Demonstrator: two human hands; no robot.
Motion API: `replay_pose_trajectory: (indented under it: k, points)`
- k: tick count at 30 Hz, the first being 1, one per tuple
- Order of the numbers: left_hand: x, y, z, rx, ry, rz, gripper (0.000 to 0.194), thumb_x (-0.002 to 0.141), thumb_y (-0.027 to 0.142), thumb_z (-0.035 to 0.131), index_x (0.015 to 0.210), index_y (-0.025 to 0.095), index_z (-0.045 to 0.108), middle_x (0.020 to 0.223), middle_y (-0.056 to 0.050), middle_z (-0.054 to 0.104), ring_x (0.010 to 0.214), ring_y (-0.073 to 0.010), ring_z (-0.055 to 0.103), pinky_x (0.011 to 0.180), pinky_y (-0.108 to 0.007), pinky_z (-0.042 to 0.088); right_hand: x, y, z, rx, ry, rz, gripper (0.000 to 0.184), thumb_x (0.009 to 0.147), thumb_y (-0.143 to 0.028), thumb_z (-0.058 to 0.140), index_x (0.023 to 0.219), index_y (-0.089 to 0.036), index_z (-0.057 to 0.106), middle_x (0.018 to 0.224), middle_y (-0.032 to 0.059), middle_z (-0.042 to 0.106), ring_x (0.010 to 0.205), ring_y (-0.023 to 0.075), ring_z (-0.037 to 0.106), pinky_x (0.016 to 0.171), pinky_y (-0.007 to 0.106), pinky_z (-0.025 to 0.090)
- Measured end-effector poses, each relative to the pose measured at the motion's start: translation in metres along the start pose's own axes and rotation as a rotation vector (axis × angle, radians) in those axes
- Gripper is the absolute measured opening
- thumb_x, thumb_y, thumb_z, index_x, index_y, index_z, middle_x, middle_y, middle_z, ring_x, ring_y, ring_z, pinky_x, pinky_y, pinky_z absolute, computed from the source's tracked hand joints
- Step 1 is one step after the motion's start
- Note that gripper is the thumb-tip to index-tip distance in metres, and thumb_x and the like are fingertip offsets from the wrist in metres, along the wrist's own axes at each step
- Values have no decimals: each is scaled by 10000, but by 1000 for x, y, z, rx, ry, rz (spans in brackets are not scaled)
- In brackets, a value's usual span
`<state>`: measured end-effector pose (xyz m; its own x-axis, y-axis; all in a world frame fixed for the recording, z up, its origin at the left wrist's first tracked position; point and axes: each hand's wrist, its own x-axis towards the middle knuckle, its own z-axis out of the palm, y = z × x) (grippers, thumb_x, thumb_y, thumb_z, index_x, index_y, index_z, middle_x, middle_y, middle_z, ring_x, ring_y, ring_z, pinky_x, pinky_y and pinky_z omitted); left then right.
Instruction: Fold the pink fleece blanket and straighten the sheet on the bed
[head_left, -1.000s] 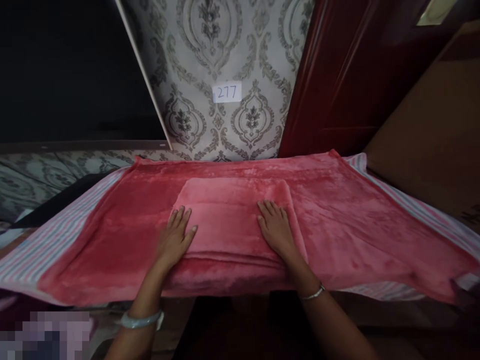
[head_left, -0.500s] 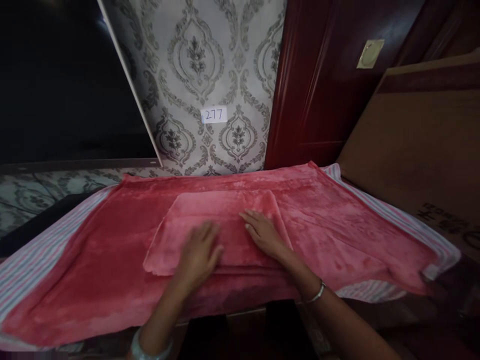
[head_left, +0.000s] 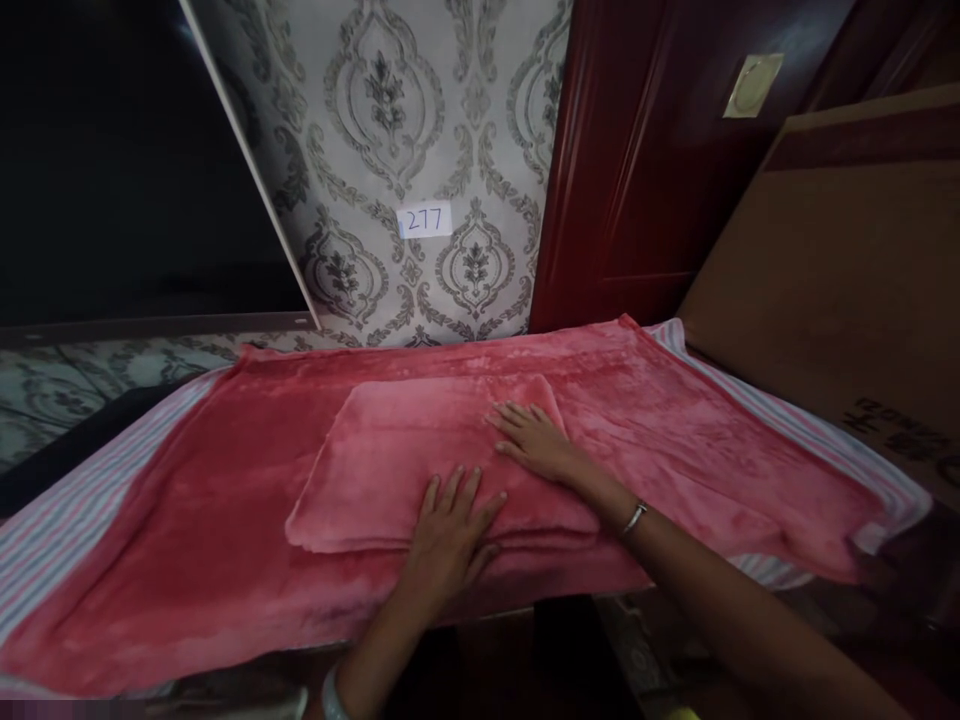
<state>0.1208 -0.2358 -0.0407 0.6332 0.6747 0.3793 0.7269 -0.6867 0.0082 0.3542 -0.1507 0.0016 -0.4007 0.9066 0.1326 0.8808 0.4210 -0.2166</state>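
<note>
A folded pink plush cloth (head_left: 375, 460) lies flat in a rough rectangle, its layered edge towards me. My left hand (head_left: 450, 525) rests on its front edge, fingers spread, palm down. Flat on the right part of the same cloth is my right hand (head_left: 534, 440), its fingers stretched out to the left. Neither hand grips anything. Beneath the folded piece spreads a larger pink plush blanket (head_left: 217, 510), which covers most of the table.
Under the blanket a striped cloth (head_left: 97, 510) shows at both sides. A dark screen (head_left: 142, 170) stands at the back left, and a large cardboard box (head_left: 840, 270) leans at the right. Behind are patterned wallpaper (head_left: 472, 130) and a dark red door panel (head_left: 622, 170).
My left hand has moved right and towards me over the folded cloth. My right hand has shifted slightly right and away from me. The folded cloth's right front corner now shows.
</note>
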Motion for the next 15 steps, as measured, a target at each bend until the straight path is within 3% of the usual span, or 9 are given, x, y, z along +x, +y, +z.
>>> replay_pose_trajectory:
  k: [4, 8, 12, 15]
  points:
    - [0, 1, 2, -2, 15, 8, 621, 907, 430, 649, 1501, 372, 475, 1615, -97, 407, 1482, -342, 368, 1184, -604, 288, 4, 8, -9, -69, 81, 125, 488, 1048, -374, 460, 1515, -235, 486, 1614, 111, 378, 1517, 315, 286, 1222, 599, 186]
    - [0, 2, 4, -12, 48, 9, 629, 907, 399, 661, 1505, 363, 472, 1611, -97, 414, 1484, -335, 365, 1189, -593, 280, 1, 1, -9, -66, 152, 235, 549, 1034, -366, 443, 1525, -120, 463, 1606, 181, 366, 1523, 333, 264, 1231, 568, 195]
    - [-2, 0, -5, -76, 26, 8, 632, 901, 342, 668, 1504, 342, 480, 1618, -108, 398, 1495, -342, 348, 1191, -610, 279, -12, -8, 11, 178, 70, 70, 553, 1007, -424, 443, 1474, -143, 538, 1572, 148, 435, 1486, 311, 358, 1228, 543, 252]
    - [5, -5, -23, -204, -35, -16, 466, 953, 345, 583, 1419, 332, 581, 1566, -88, 482, 1464, -313, 410, 1183, -606, 314, -11, 5, 21, 506, 280, 42, 569, 999, -498, 402, 1467, -208, 547, 1522, 107, 517, 1441, 266, 438, 1216, 501, 313]
